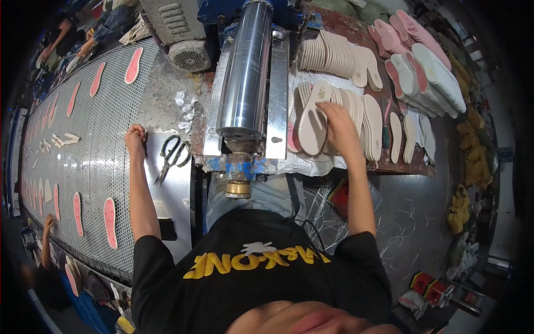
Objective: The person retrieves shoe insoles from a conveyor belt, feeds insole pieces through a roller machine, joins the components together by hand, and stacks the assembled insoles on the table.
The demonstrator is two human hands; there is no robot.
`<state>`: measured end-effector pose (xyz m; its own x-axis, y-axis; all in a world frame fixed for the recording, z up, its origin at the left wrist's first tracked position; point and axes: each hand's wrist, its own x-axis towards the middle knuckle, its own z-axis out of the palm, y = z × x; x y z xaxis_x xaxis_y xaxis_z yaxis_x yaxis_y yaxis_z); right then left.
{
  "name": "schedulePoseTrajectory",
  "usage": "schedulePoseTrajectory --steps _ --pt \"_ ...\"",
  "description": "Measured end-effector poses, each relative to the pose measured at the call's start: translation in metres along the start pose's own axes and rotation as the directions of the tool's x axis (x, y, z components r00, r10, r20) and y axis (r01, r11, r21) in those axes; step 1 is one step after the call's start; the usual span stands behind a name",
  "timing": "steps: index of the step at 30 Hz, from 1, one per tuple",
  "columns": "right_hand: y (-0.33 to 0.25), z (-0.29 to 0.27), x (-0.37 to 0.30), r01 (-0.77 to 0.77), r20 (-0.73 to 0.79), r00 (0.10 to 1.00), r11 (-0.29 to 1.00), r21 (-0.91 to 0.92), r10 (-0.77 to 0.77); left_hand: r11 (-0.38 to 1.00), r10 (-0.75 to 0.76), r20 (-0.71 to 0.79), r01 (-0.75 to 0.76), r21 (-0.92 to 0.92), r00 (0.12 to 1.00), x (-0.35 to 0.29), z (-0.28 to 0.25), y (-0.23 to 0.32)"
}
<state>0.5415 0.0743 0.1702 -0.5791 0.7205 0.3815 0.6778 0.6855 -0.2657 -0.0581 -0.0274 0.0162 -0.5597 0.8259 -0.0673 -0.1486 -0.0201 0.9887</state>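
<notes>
A cream shoe insole [312, 131] stands out in front of the stacks on the right, tilted up. My right hand [338, 123] grips its right edge, thumb and fingers pressed on it near the top. Behind it are rows of cream insoles [347, 103] leaning together. My left hand [135, 139] is closed near the metal table's inner edge, beside the conveyor mesh; what it holds, if anything, is hidden in the curled fingers. Scissors with dark handles [171, 158] lie just right of that hand. A shiny metal roller [245, 72] stands between my arms.
Red-faced insoles [110, 222] lie spaced along the mesh conveyor [89, 167] on the left. White scraps [185, 106] sit beside the roller. More insole stacks, pink [420, 36] and white [439, 78], stand far right. Another person's hand [49, 222] reaches in at the conveyor's lower left.
</notes>
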Motion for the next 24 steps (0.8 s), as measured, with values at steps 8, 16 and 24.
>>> schedulePoseTrajectory --steps 8,16,24 --pt "0.051 0.008 0.063 0.224 0.350 0.935 0.859 -0.460 -0.057 0.998 -0.053 -0.092 0.050 -0.029 0.994 -0.003 0.008 0.008" --pt "0.050 -0.002 0.070 0.393 0.285 0.911 0.838 -0.379 -0.299 0.998 -0.047 -0.077 0.050 0.039 0.996 -0.002 0.007 0.006" --pt "0.066 -0.049 0.035 0.181 0.105 0.978 0.983 -0.011 -0.179 0.995 -0.068 -0.037 0.070 0.067 0.997 -0.004 0.013 0.007"
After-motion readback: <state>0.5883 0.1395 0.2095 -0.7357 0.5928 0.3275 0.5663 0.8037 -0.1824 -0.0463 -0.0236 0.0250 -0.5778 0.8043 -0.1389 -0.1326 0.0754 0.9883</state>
